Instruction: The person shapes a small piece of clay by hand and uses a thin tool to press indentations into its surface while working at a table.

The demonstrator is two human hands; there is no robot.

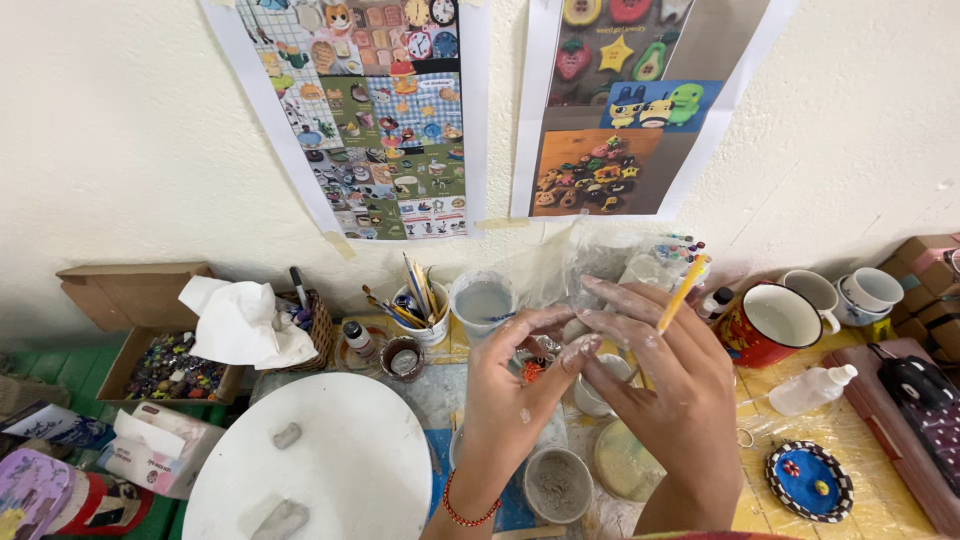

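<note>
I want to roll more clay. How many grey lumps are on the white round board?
2: one small grey lump mid-board, one larger grey lump at the white round board's near edge. None looks hidden.

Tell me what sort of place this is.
Probably a clay-craft and painting workbench: a cup of paintbrushes, grey clay lumps on a white round board, and a small painted blue dish.
</note>
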